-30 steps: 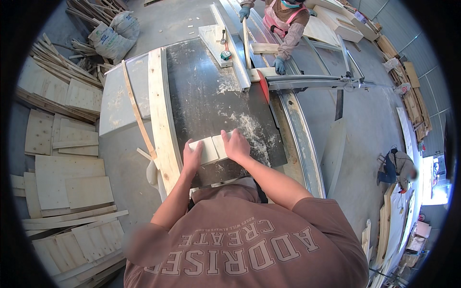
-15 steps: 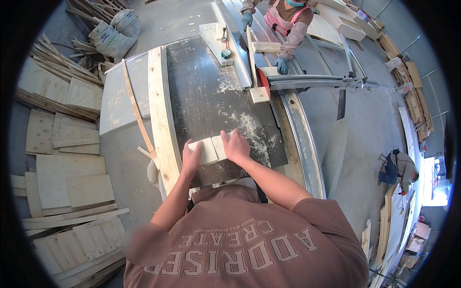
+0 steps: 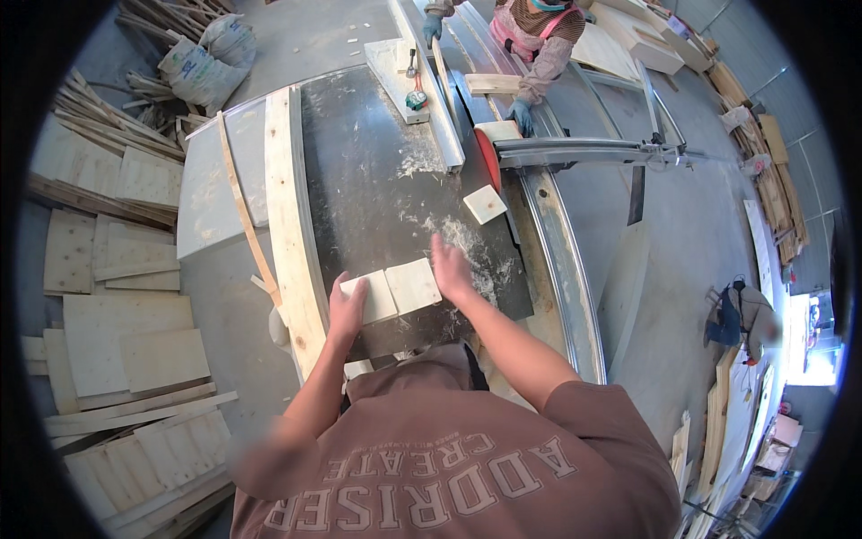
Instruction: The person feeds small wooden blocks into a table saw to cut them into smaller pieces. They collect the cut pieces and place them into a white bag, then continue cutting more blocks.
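Two square pale wooden blocks lie side by side on the dark saw table (image 3: 355, 180) in front of me, a left block (image 3: 379, 297) and a right block (image 3: 414, 286). My left hand (image 3: 347, 306) is closed round the left block's outer end, thumb on top. Just right of the blocks, my right hand (image 3: 452, 269) is open and holds nothing, with a finger stretched forward. Farther up, a loose wooden block (image 3: 486, 205) lies on the table near the red blade guard (image 3: 488, 157).
A co-worker's gloved hand (image 3: 520, 117) is by the saw; the other holds a wood strip (image 3: 444, 72). A long plank (image 3: 292, 216) lies along the left side. A metal fence (image 3: 442, 126) and a metal rail (image 3: 575, 260) border the work area. Sawdust (image 3: 462, 235) covers part of the table.
My right hand has come off the right block and shifted slightly right. The loose block now lies apart from the strip, which the co-worker has drawn back. My left hand still holds the left block.
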Motion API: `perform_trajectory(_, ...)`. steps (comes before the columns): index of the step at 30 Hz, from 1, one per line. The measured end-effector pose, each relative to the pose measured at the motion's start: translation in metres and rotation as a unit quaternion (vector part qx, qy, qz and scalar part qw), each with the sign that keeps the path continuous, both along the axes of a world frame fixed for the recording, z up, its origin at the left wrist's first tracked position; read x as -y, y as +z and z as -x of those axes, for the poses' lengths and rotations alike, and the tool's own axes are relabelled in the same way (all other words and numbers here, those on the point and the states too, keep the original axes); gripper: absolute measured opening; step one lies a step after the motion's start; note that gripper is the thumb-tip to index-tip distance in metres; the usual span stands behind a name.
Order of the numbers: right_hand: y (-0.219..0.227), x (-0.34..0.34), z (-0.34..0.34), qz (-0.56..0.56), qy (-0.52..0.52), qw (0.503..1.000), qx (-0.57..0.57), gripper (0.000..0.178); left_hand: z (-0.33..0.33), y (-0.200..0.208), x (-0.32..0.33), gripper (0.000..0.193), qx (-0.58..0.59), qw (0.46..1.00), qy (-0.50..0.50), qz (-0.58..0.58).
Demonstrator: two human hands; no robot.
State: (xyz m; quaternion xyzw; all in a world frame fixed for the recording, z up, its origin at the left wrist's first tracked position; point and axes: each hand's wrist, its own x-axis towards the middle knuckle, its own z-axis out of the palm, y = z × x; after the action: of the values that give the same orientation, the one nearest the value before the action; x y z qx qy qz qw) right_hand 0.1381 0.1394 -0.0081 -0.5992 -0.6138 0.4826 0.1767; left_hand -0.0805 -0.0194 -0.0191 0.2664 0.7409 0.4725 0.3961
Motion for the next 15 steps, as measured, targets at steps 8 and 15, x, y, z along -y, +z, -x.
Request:
perform_trajectory(8, -0.048, -0.106, -0.056, -0.093, -0.126, 0.941, 0.301, 0.082, -0.004, 0.008, 0.004, 0.074, 0.031, 0.999, 0.003, 0.008)
perform_trajectory(15, -0.082, -0.152, -0.077, -0.062, -0.139, 0.942, 0.298, 0.097, -0.012, 0.034, -0.001, 0.073, 0.045, 0.999, 0.006, 0.011)
